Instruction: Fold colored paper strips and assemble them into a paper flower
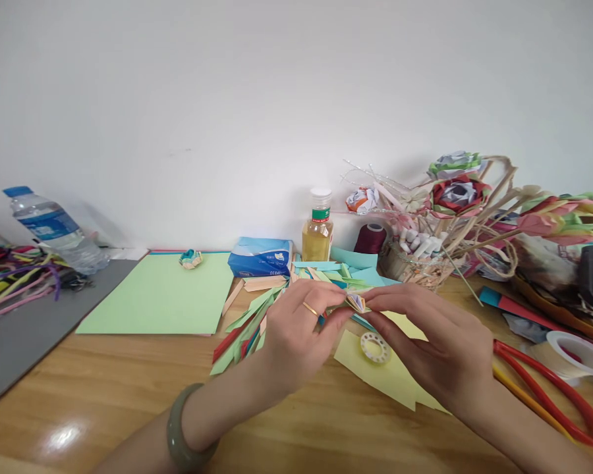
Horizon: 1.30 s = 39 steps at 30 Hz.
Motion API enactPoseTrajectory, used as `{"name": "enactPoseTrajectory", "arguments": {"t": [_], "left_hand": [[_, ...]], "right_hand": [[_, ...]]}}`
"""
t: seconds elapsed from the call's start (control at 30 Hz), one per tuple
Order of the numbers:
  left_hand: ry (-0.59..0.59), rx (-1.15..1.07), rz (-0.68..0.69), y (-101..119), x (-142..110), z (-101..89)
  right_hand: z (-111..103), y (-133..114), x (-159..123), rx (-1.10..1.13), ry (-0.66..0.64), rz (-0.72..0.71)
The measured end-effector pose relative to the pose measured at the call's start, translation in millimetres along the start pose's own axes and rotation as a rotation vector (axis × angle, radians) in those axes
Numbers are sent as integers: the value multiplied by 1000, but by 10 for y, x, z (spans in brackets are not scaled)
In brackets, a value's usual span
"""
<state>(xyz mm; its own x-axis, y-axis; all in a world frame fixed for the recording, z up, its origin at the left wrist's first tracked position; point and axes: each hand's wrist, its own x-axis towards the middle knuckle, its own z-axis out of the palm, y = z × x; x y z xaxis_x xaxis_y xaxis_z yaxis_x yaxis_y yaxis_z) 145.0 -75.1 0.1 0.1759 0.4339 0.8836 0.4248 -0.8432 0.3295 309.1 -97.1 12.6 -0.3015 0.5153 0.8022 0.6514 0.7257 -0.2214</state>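
Note:
Between the fingertips of both hands is a small folded paper piece (pixel 356 302), whitish-purple with yellow edges. My left hand (pixel 301 322), with a ring on one finger, pinches its left side. On the other side, the thumb and fingers of my right hand (pixel 425 336) grip it too. Fingertips cover part of the piece. Beneath the hands lie yellow paper sheets (pixel 375 378) with a white tape ring (pixel 375 347) on top. Paper strips (pixel 247 329) in green, red and blue spread out beside my left hand.
A green paper sheet (pixel 163 296) carries a small folded paper piece (pixel 191 259). Behind stand a tissue pack (pixel 260 257), a glass bottle (pixel 317 230) and a thread spool (pixel 369 239). Paper flowers (pixel 459 195), red-handled scissors (pixel 553 388) and a tape roll (pixel 573 354) are right; a water bottle (pixel 54 227) leans left.

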Motion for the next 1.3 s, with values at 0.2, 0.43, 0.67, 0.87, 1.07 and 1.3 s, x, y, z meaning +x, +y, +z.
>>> {"name": "enactPoseTrajectory", "arguments": {"t": [0.2,0.43,0.67,0.87,1.07,1.3], "left_hand": [[-16,43,107,-24,18,-31],[-58,92,286,-9,96,-103],[-175,-95,218,-83,99,-80],[-450,-370,-354,-154,80,-53],[-630,-738,-940,-192,165,-44],[-667,-949,-1149,-182,196,-77]], "right_hand": [[0,71,7,23,-44,-93],[-70,104,49,43,-130,-235],[-93,141,62,35,-201,-266],[-69,160,65,70,-358,-85],[-38,148,61,301,-453,371],[14,155,84,705,-486,678]]}}
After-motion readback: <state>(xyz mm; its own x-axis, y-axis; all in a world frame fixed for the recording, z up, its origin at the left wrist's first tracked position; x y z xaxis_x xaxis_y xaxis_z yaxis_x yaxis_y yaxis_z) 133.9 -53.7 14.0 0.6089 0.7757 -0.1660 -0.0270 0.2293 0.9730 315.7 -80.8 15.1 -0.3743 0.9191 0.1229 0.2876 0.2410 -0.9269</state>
